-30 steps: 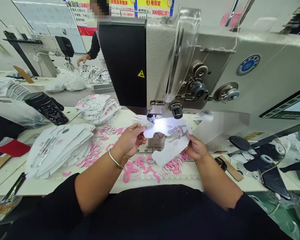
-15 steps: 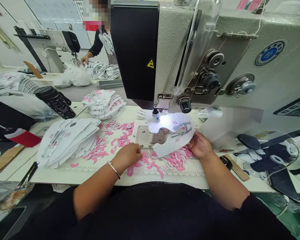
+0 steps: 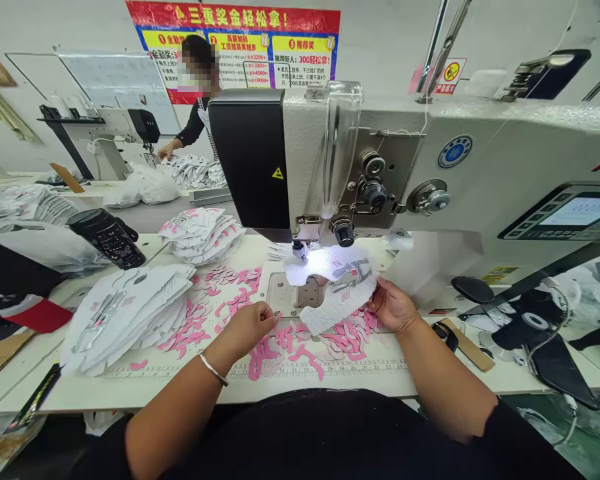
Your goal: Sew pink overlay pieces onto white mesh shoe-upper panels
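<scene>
Under the lit needle of the sewing machine (image 3: 300, 250) lies a white mesh shoe upper piece (image 3: 353, 300) with grey and pink printing, curved around a cut-out. My right hand (image 3: 393, 305) pinches its right edge, thumb on top and the other fingers partly hidden. My left hand (image 3: 253, 325) is closed, its fingertips pressed together in front of the metal needle plate (image 3: 280, 293), apart from the white piece. Whether anything small is between those fingertips I cannot make out. Pink cut pieces (image 3: 347, 340) lie scattered below and between my hands.
Stacks of white upper pieces (image 3: 130, 313) stand on the left, with another stack (image 3: 200, 233) behind. A black tumbler (image 3: 107, 237) leans near them. A printed ruler (image 3: 180, 372) runs along the table's front edge. Across the room, a co-worker's hand (image 3: 169, 148) touches piled pieces.
My view has tilted upward, so more of the machine and a wall poster show. Both hands and the white piece keep nearly the same places at the needle.
</scene>
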Demonstrator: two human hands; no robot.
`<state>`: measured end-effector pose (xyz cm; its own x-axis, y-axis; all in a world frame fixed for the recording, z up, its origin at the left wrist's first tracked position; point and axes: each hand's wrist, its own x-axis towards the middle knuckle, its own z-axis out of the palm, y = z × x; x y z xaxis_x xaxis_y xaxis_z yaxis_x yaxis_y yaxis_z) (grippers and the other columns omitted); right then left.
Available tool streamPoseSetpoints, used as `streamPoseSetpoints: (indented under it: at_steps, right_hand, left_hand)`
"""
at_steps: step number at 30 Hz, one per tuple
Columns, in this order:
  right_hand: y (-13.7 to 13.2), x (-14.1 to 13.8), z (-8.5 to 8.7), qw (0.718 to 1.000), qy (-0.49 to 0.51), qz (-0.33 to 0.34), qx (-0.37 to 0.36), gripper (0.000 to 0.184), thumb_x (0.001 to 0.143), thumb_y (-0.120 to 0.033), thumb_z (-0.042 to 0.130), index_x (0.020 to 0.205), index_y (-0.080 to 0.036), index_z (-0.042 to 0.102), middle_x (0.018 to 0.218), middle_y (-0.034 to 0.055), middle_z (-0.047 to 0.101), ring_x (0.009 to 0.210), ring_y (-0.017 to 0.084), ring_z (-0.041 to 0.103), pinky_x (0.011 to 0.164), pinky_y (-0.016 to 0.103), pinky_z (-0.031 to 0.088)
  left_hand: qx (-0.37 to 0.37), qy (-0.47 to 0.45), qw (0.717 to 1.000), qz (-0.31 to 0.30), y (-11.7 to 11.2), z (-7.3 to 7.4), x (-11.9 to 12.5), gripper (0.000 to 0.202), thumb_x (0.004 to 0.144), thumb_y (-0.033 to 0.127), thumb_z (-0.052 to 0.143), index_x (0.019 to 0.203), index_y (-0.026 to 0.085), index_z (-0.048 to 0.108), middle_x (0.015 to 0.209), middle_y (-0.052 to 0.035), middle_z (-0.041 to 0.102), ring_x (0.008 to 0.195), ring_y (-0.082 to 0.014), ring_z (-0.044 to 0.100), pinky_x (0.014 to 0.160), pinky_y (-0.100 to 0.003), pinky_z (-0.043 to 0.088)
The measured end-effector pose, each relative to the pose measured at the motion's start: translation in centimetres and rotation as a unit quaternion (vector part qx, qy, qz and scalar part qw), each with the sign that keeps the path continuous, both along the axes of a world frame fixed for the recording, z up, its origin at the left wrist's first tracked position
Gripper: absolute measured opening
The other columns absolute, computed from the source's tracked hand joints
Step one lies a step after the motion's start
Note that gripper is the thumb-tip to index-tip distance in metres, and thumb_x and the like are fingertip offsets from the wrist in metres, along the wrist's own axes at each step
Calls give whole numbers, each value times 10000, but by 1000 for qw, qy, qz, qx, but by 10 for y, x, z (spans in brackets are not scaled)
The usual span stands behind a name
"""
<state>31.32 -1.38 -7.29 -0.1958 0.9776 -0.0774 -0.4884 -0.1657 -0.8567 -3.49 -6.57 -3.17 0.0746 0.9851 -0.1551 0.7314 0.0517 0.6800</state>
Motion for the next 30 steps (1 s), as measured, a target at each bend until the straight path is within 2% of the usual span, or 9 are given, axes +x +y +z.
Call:
streamPoseSetpoints:
  at_steps: [3, 8, 12, 14, 17, 20, 22, 24, 30]
  right_hand:
    - [-1, -1, 3, 999, -20, -35, 11, 302, 790, -494, 674, 805, -197, 621, 608, -11, 594, 492, 122, 517, 446, 251, 453]
    - [-6, -1, 6, 980, -76, -176, 58, 236, 758, -419, 715, 762, -202, 623, 629, -16, 561, 538, 117, 498, 460, 239, 414]
    - [-27, 0, 20, 921, -146, -342, 116, 96, 806, -314, 684, 870, -243, 672, 738, -14, 584, 664, 126, 518, 574, 246, 438]
    - [-42, -6, 38, 884, -212, -375, 180, 125, 818, -245, 680, 939, -271, 696, 850, 1, 621, 778, 154, 552, 692, 286, 470]
    - [-54, -30, 75, 726, -431, -271, 463, 235, 846, -161, 620, 1039, -277, 687, 898, 24, 655, 863, 202, 604, 778, 366, 493]
    - [-46, -63, 105, 617, -495, -162, 589, 319, 864, -133, 591, 1157, -253, 623, 1001, 43, 676, 971, 210, 617, 871, 400, 510]
    - [-35, -84, 112, 586, -529, -148, 596, 286, 885, -174, 582, 1164, -230, 608, 1080, 70, 669, 1040, 222, 612, 908, 420, 508]
    - [-25, -98, 109, 574, -565, -142, 575, 255, 899, -213, 577, 1154, -214, 595, 1128, 85, 665, 1074, 234, 609, 939, 443, 499]
    - [-10, -110, 79, 565, -528, -211, 598, 248, 879, -145, 568, 1114, -219, 542, 1082, 79, 686, 1014, 220, 633, 939, 447, 499]
  left_hand:
    - [-29, -109, 994, -3, -5, 18, -3, 274, 817, 468, 614, 766, 203, 570, 682, -30, 648, 648, -187, 588, 588, -270, 422]
    - [-77, -332, 940, -5, -10, 43, -6, 333, 784, 395, 729, 1026, 210, 594, 772, -6, 635, 685, -143, 567, 684, -278, 483]
    - [-41, -406, 913, 11, -5, 68, -6, 259, 742, 356, 784, 838, 188, 613, 739, -5, 610, 667, -126, 569, 655, -247, 468]
    - [-14, -405, 914, 19, 2, 82, -3, 257, 724, 355, 800, 774, 181, 616, 732, -10, 608, 665, -124, 563, 631, -231, 449]
    - [22, -386, 922, 12, 16, 98, 11, 230, 730, 352, 795, 772, 179, 650, 781, -17, 610, 706, -118, 544, 651, -218, 432]
    - [44, -401, 915, 1, 29, 101, 30, 202, 720, 323, 792, 787, 179, 666, 829, -19, 619, 771, -129, 553, 732, -230, 438]
    - [48, -416, 908, -8, 35, 99, 41, 196, 702, 304, 792, 763, 174, 658, 812, -14, 615, 757, -129, 549, 736, -238, 434]
    - [45, -412, 910, -9, 38, 94, 48, 200, 689, 305, 788, 741, 171, 648, 769, -3, 600, 713, -123, 533, 697, -238, 422]
    - [54, -348, 936, -18, 43, 83, 45, 174, 721, 309, 749, 715, 179, 633, 741, 0, 595, 699, -127, 507, 660, -234, 408]
